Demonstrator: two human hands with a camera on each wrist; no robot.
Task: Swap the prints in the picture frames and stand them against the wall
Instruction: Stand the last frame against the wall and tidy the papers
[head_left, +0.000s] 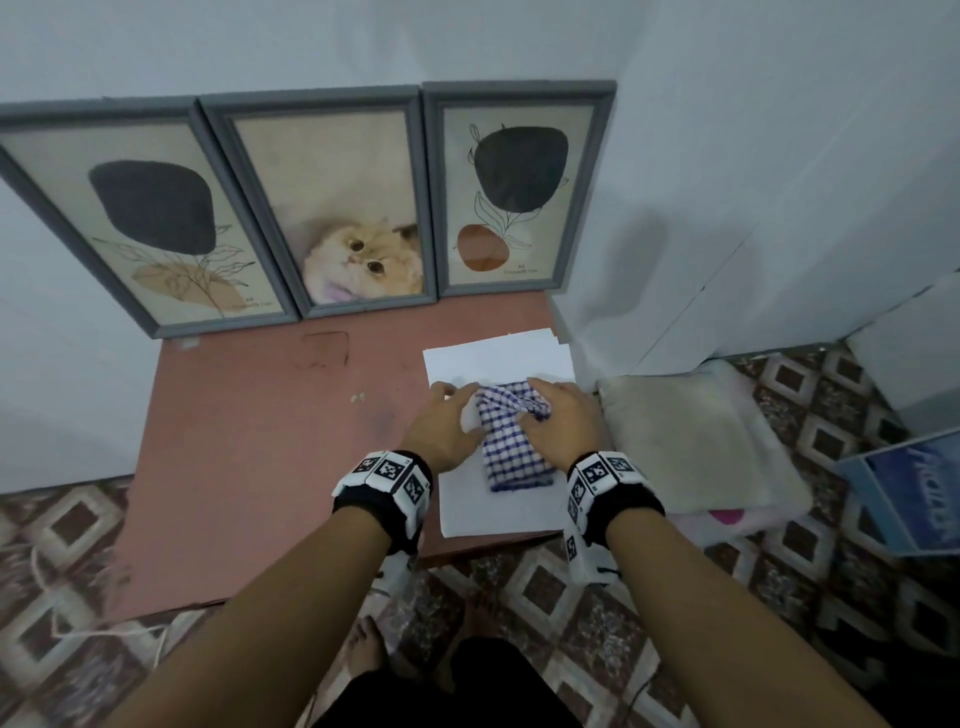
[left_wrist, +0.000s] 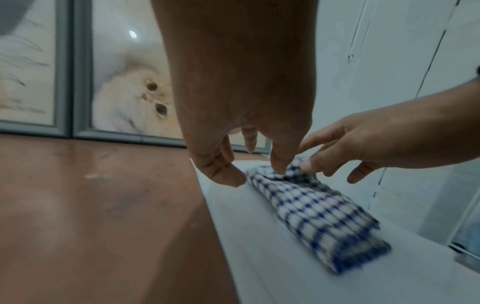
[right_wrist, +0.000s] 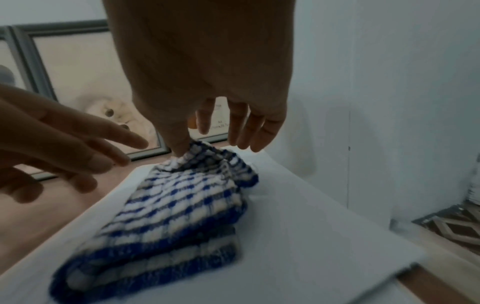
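Cloth (head_left: 511, 447): folded on paper (head_left: 493, 353), long axis pointing away from me.
Left hand (head_left: 441, 421): loose, fingertips on its far end.
Right hand (head_left: 556, 421): thumb pressing there, fingers straight.
Frames (head_left: 363, 307): straight beyond, filled, leaning on wall (head_left: 311, 41); swapped or not, I can't tell.

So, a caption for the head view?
Left hand and right hand touch a checked cloth on white paper; three framed prints lean against the wall.
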